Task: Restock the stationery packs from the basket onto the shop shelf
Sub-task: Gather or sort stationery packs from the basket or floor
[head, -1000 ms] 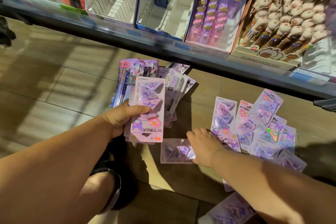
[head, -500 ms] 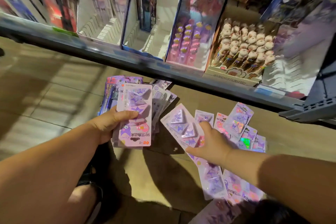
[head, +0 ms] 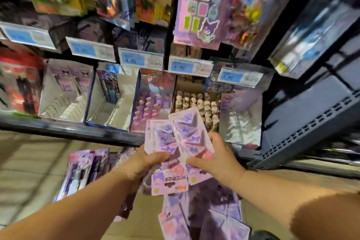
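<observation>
The left hand (head: 143, 163) grips a stack of packs (head: 169, 181); the right hand (head: 218, 160) pinches one pack (head: 187, 132) atop it. Their long axes point toward the shelf (head: 68, 130), just ahead.

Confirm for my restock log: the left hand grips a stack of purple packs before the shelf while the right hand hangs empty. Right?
Not quite: the right hand is not empty. It pinches one purple pack, tilted against the stack that the left hand grips before the shelf. The head view shows it.
</observation>
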